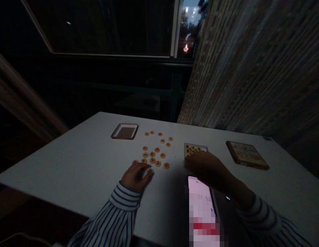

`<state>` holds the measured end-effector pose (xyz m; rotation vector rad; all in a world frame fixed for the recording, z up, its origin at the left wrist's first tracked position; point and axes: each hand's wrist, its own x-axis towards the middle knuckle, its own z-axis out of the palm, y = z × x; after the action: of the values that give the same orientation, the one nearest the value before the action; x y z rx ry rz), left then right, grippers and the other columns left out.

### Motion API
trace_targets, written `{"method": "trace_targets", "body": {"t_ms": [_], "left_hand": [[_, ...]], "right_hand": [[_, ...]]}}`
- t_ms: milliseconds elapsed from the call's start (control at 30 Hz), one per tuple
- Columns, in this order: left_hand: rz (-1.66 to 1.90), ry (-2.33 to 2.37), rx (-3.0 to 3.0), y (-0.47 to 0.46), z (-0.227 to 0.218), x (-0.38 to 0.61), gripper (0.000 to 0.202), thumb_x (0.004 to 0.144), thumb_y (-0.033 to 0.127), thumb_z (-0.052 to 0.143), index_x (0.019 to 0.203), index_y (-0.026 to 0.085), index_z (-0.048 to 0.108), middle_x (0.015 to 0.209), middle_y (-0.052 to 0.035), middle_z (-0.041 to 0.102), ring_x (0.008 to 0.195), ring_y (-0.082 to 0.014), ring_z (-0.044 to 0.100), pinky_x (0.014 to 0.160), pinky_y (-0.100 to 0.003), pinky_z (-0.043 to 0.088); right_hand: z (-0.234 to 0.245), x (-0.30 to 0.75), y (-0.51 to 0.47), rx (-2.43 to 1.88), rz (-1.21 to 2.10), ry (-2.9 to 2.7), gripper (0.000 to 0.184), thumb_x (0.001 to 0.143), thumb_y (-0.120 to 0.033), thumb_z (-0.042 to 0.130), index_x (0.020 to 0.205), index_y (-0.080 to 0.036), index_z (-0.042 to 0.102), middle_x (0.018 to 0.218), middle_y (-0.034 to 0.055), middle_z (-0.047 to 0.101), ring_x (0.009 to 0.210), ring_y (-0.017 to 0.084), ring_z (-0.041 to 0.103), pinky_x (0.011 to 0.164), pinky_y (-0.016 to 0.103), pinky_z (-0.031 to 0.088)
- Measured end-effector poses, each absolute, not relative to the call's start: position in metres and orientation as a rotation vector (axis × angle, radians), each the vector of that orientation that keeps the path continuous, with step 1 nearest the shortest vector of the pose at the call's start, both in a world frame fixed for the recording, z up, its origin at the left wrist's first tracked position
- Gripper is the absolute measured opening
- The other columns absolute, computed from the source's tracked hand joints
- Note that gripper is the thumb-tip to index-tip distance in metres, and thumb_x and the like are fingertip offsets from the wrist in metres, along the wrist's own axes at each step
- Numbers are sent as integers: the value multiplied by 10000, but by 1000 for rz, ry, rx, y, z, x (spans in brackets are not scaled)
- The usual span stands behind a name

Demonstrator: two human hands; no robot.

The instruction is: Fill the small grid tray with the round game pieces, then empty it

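Note:
My left hand (pixel 135 176) is low over the table, its thumb and forefinger closed around a dark-marked Chinese chess piece (pixel 150 171). Beyond it, several red-marked Chinese chess pieces (pixel 152 160) lie scattered face up; the nearest are close to its fingers. My right hand (pixel 204 168) reaches over the near side of a small open box (pixel 207 149). Dark-marked pieces (pixel 192 150) sit in rows inside that box. The right fingertips are hidden behind the hand, so whether they hold a piece does not show.
An open shallow tray or lid (pixel 136 132) stands at the far left of the white table (pixel 79 164). A flat wooden-edged box (pixel 248 154) with a picture on top lies at the right. A lit phone (pixel 200 202) is below my right hand. String curtains (pixel 226 68) hang behind.

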<state>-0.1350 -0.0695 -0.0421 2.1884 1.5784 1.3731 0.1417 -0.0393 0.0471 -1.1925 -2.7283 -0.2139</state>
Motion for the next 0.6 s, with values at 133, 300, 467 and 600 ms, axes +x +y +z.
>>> {"method": "trace_targets", "body": {"t_ms": [133,300,467,600], "left_hand": [[1314,1532,2276,-70,-56,-139,268,677,319,631,910,187,607,857,-70,677,806,-194,622,765,-353,499],[1194,1536,2346,-68,-61,-141,267,684,300,612,929,195,604,886,-75,675,827,-205,617,774,-367,490],[1199,1576,2311,-67,-63,-139,250,698,280,582,934,198,600,912,-75,671,862,-215,606,798,-379,474],[1133,1592,2326,-66,-63,-140,259,691,265,592,942,202,607,913,-67,678,855,-215,612,790,-375,476]], "right_hand": [[59,113,-43,-1110,-118,-2731,251,882,-274,367,967,-185,585,851,64,606,778,165,519,670,297,331],[50,75,-47,-1045,-125,-2788,246,872,-268,374,822,-159,588,796,56,585,709,145,489,615,291,292],[23,59,-46,-982,-127,-2812,210,873,-242,375,857,-174,574,802,42,591,738,154,490,642,307,281],[15,61,-47,-977,-96,-2829,222,885,-240,356,867,-182,569,809,38,594,738,155,497,659,311,282]]}}
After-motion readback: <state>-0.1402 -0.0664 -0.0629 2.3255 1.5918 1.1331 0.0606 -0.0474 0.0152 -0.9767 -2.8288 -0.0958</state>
